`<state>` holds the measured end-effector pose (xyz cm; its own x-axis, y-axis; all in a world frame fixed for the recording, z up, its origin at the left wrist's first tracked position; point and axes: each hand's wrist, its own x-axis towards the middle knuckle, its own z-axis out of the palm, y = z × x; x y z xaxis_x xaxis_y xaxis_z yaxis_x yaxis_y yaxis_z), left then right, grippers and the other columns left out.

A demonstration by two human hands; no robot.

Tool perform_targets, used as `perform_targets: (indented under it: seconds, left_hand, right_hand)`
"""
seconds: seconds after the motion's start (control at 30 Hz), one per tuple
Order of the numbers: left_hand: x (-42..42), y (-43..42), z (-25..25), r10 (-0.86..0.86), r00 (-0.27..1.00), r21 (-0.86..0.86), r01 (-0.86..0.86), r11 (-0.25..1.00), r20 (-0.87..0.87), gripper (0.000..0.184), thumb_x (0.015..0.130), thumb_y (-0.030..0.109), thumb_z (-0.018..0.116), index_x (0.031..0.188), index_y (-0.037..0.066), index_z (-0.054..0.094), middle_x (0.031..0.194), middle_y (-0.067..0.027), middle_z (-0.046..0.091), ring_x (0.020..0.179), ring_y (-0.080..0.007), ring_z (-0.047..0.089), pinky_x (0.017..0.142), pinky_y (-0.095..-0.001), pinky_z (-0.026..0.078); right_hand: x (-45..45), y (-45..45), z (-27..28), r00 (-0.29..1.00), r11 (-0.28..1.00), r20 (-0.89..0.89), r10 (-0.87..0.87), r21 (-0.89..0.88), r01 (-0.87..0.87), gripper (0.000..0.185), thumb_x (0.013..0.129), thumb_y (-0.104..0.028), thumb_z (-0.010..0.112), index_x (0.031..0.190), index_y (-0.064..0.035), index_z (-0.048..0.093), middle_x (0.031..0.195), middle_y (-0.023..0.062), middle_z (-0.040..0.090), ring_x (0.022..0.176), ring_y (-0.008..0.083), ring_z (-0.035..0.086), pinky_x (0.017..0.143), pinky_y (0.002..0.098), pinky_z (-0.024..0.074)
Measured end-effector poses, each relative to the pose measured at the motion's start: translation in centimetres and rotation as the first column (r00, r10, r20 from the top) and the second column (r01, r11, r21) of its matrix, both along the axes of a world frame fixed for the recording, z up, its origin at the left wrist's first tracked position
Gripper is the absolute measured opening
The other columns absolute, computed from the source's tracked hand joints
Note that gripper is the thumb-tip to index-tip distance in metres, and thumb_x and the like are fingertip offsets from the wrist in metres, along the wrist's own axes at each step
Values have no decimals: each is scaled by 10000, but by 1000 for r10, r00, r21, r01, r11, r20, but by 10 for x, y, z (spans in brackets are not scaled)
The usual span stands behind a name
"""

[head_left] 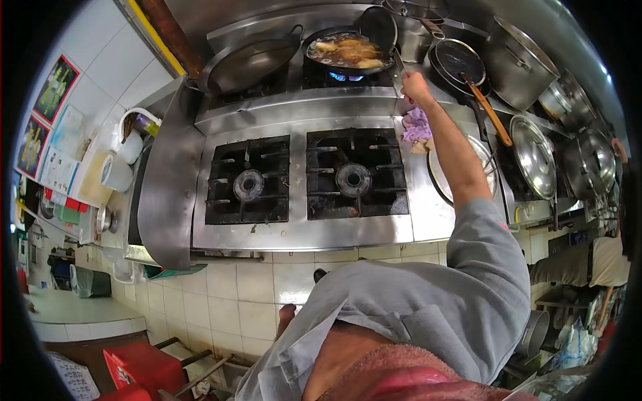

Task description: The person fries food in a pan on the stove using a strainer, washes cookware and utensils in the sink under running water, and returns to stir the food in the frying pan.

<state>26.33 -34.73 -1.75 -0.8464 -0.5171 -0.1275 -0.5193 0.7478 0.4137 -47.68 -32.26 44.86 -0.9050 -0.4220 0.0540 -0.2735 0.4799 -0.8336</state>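
Note:
My right hand (pixel 416 87) is stretched out to the back burner, its fingers wrapped round the flat metal handle of a strainer (pixel 378 30). The strainer's dark round bowl is tilted up at the right rim of a black wok (pixel 309 59). In the wok, golden pieces of food (pixel 351 51) fry in bubbling oil over a blue flame (pixel 346 77). My left hand (pixel 287 313) hangs low beside my body, mostly hidden by my grey shirt; its fingers do not show clearly.
Two front burners (pixel 248 184) lie between me and the wok. A larger wok (pixel 251 63) stands back left. Beside my right forearm are a purple cloth (pixel 416 125), a wooden-handled pan (pixel 457 61), a tall pot (pixel 520 63) and a lid (pixel 533 157). Another person (pixel 578 262) stands at right.

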Motion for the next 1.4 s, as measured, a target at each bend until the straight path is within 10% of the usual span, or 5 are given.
perform_targets:
  seconds: [0.53,0.77,0.9,1.03,1.4]
  left_hand:
    - [-52,-74,52,806,561,746,-616,253,190,309,703,119,595,978,-22,579,894,-108,606,844,-177,552,739,-264,427]
    - [-29,-62,13,223,963,289,-258,922,149,319,708,153,581,983,-6,583,946,-136,603,885,-217,561,799,-270,431]
    - [-19,-31,54,449,891,617,-395,681,74,142,687,115,558,792,23,590,804,-132,581,690,-224,570,586,-345,482]
    - [7,-38,51,-71,989,-14,73,997,131,61,688,95,516,667,39,510,636,-85,480,549,-184,505,486,-346,455]
    - [0,-17,67,558,829,664,-400,632,-32,85,704,116,483,623,101,460,551,10,358,467,-93,383,393,-271,357]
  right_hand:
    - [68,-18,6,988,962,127,86,-268,-50,174,792,-69,425,946,-35,498,521,61,483,326,149,438,282,298,307]
    - [92,0,24,995,984,-31,93,-152,-97,230,802,-106,431,1007,-47,517,534,71,513,323,143,446,298,295,337]
    - [50,13,6,800,999,-599,34,34,-17,340,740,-58,465,1076,-77,514,853,197,601,735,344,593,635,401,467]
    - [42,26,22,876,948,-480,-57,250,198,318,755,-90,441,1063,-70,519,966,213,564,913,382,532,768,423,430]
    - [20,-16,15,845,950,500,191,-311,-30,157,804,-104,457,657,-49,459,549,54,492,406,131,439,369,260,342]
